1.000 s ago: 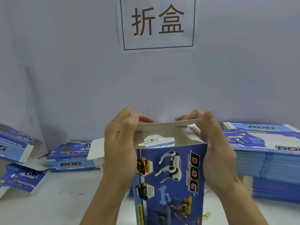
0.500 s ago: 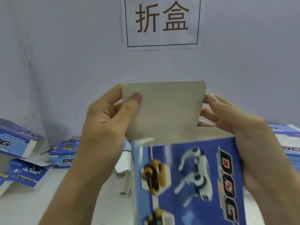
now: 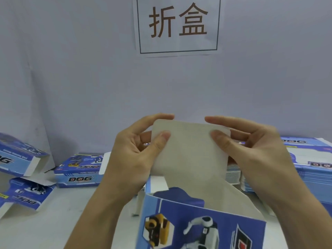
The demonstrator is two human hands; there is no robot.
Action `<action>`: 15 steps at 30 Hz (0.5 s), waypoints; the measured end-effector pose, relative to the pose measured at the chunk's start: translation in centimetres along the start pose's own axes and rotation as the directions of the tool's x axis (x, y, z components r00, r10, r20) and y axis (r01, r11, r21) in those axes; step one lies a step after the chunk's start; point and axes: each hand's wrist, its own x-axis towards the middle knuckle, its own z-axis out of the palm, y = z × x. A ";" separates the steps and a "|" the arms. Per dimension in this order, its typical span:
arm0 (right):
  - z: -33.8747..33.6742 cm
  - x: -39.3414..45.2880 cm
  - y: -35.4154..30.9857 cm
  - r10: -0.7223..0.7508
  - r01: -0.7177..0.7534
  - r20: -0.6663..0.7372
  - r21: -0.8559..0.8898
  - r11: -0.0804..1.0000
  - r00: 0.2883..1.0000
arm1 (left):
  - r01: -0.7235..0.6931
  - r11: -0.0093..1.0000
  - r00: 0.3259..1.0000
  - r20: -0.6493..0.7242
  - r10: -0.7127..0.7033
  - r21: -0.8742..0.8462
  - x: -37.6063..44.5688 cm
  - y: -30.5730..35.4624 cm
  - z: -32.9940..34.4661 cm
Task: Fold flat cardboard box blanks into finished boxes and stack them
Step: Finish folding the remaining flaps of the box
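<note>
The work surface is a white table (image 3: 53,221) set against a pale grey-blue wall (image 3: 71,78). A white paper sign (image 3: 177,26) with two brown characters inside a thin dark frame is fixed to the wall, above the hands. On the left of the table lie three folded boxes (image 3: 79,172), blue with "DOG" lettering; two of them sit tilted at the left edge of the view. On the right stands a stack of flat blanks (image 3: 309,169), printed in the same blue.

The box in work (image 3: 199,225) is held upright in front of the person, above the near part of the table. Its front panel is blue and shows a white robot dog, a yellow vehicle and part of the "DOG" logo. Its top flap (image 3: 190,150) stands raised, with the plain grey-brown inner side toward the camera. A dark blue side tab is turned inward at the opening.

The left hand (image 3: 133,157) pinches the flap's left edge, thumb on the near face and fingers behind. The right hand (image 3: 251,150) pinches the right edge likewise.
</note>
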 end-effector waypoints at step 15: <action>0.4 0.3 0.9 -0.028 0.002 -0.303 -0.086 0.996 0.953 | 0.228 0.957 0.957 0.222 -0.186 -0.180 0.5 -0.9 -0.6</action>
